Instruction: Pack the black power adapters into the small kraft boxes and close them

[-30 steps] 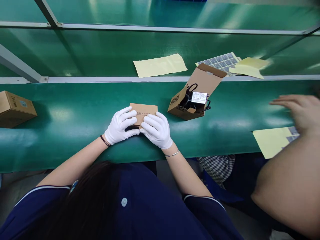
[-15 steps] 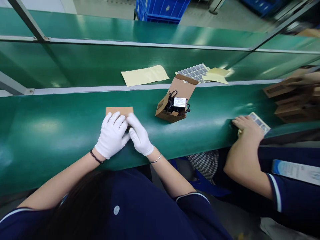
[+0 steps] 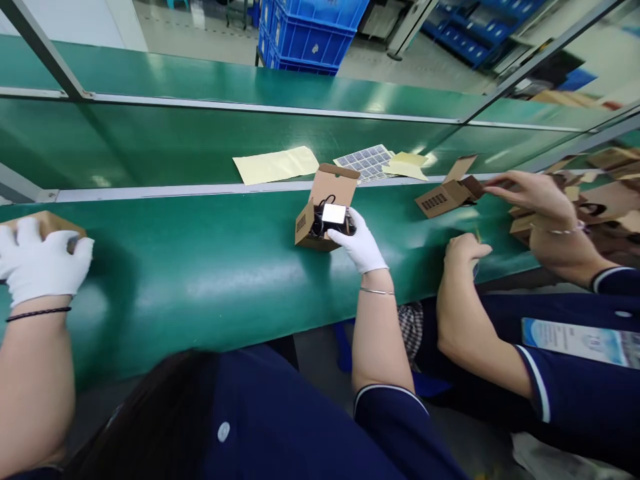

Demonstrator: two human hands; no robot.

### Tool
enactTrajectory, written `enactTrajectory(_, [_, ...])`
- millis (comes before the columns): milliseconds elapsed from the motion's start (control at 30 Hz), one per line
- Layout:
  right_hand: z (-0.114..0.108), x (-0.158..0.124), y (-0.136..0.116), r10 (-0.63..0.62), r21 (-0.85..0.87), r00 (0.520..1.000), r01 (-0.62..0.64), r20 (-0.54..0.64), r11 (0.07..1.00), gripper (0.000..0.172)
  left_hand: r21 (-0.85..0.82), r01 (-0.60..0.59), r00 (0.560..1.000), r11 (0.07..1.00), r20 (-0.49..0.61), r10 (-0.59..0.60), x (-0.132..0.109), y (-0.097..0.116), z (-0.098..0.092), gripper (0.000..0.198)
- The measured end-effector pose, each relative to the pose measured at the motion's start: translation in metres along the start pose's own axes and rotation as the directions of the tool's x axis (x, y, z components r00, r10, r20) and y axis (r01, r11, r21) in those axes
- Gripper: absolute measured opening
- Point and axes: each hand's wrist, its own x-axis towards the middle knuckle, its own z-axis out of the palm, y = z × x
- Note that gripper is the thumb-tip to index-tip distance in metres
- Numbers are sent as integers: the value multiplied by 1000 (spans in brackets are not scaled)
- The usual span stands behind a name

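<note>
At the far left, my gloved left hand is closed over a brown cardboard box, its fingers curled across the top. An open cardboard box stands in front of me with its lid flap raised. Inside it lie a black power adapter with a white label and a dark cable. My gloved right hand grips the open box at its right side, thumb in front and fingers behind. Whether those fingers also touch the adapter, I cannot tell.
Yellowish backing paper and a sticker sheet lie behind the white rail. On the right, a co-worker's hand holds another open box; their other hand rests nearer. More boxes crowd the far right.
My hands have parted. The left has moved far left with the closed box; the right has gone right to the open box. The co-worker now has another open box at hand.
</note>
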Motion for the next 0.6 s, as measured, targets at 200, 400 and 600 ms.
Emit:
enactTrajectory(200, [109, -32, -57, -25, -81, 1000, 25, 0, 996, 74, -271, -283, 939, 920, 115, 323, -34, 98, 3, 50])
enactTrajectory(400, [173, -67, -124, -403, -206, 915, 397, 14, 894, 81, -338, -322, 907, 884, 158, 391, -36, 145, 10, 43])
enactTrajectory(600, [173, -72, -153, -611, 167, 742, 589, 277, 791, 103, -305, -205, 893, 930, 330, 305, -31, 129, 12, 40])
